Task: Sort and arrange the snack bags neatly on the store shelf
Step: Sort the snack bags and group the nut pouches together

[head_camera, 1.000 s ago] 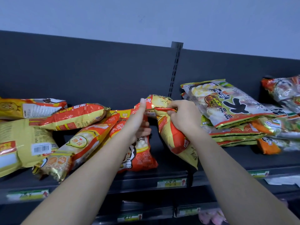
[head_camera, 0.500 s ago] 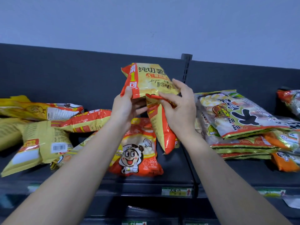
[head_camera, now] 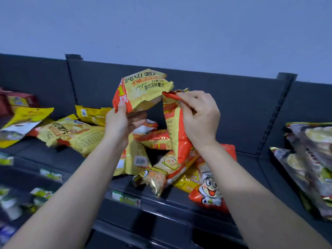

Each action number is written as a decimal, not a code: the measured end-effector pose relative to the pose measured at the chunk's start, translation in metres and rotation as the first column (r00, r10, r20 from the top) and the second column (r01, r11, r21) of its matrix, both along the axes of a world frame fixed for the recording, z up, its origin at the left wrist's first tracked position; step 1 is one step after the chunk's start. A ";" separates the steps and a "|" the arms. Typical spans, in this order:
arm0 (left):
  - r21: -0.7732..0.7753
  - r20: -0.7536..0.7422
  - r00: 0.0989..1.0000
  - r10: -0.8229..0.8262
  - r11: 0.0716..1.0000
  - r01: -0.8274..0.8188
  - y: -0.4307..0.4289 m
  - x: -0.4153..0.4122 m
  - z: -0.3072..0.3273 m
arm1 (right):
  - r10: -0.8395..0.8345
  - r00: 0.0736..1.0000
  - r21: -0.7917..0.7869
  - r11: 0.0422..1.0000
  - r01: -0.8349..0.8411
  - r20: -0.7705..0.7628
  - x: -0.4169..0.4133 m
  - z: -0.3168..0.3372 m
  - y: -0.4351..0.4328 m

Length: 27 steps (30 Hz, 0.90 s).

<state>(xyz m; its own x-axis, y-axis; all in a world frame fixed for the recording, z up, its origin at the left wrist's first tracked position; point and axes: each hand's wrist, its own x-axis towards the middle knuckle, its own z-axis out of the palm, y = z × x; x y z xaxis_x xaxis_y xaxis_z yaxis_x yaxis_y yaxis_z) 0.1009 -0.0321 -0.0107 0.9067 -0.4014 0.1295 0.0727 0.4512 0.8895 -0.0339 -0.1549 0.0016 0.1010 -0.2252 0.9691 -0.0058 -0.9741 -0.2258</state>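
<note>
Both bags have separated since the frame half a second earlier: they were then overlapping at the centre, and the view has also swung left, bringing more of the left-hand pile into sight.

Left hand: closed on the lower left corner of the yellow chip bag, thumb on the printed face, fingers curled behind. The bag stands upright with its lettering toward the camera, at 12 o'clock from the hand. This grip probably keeps the label readable for sorting.

Right hand: fingertips pinching the top seam of the orange-and-yellow bag, which hangs edge-on below the hand toward 6 o'clock. Holding it by the seam lets the contents settle downward, which should flatten the bag for stacking.

Both held bags are clear of the shelf and apart from each other, with a narrow gap between them.

Below, at 6 o'clock from the hands, a loose heap lies on the shelf deck, including the red cartoon-face bag at 5 o'clock, overhanging the front lip. Yellow bags lie tumbled at 9 o'clock. A flatter stack of clear-fronted bags sits at 3 o'clock in the next bay.

Sorting appears to be at an early stage; most stock is not yet aligned. The overhanging bag may slide off if the heap is disturbed.
</note>
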 end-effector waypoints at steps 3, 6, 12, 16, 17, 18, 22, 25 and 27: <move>0.017 -0.011 1.000 0.028 0.999 -0.028 0.032 0.045 0.000 | -0.001 1.000 -0.091 0.996 0.002 0.007 0.050 0.003 0.022; 0.071 -0.009 0.997 0.073 0.995 -0.073 0.062 0.091 -0.001 | -0.011 1.000 -0.173 0.985 0.010 -0.005 0.102 0.004 0.044; 0.209 -0.041 0.989 0.145 0.969 -0.133 0.106 0.184 -0.017 | -0.036 0.999 -0.265 0.964 0.027 -0.028 0.198 -0.011 0.078; 0.430 0.022 0.976 0.216 0.880 -0.204 0.126 0.237 -0.049 | -0.006 0.992 -0.221 0.975 -0.023 -0.130 0.250 -0.028 0.102; 0.498 0.069 0.972 0.223 0.837 -0.227 0.129 0.247 -0.058 | 0.019 0.977 -0.175 0.983 -0.057 -0.210 0.259 -0.031 0.108; 0.555 0.124 0.967 0.224 0.792 -0.255 0.133 0.253 -0.064 | 0.061 0.938 -0.073 0.993 -0.091 -0.342 0.266 -0.034 0.113; 0.674 0.361 0.910 0.204 0.617 -0.406 0.140 0.265 -0.083 | 0.093 0.515 0.148 0.987 0.067 -0.852 0.274 -0.041 0.118; 0.707 0.462 0.874 0.147 0.534 -0.464 0.136 0.273 -0.088 | -0.009 0.165 0.016 0.989 0.150 -0.986 0.274 -0.036 0.118; 0.689 0.466 0.878 0.109 0.578 -0.438 0.131 0.275 -0.088 | -0.014 0.089 0.001 0.987 0.160 -0.996 0.276 -0.033 0.119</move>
<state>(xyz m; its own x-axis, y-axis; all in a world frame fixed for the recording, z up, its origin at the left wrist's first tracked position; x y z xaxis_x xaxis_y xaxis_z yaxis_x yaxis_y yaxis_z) 0.3760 0.0987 -0.0984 0.9465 -0.2376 0.2183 -0.3065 -0.4504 0.8386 0.2420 -0.0358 -0.0314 0.9256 -0.3782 -0.0136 -0.3784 -0.9255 -0.0154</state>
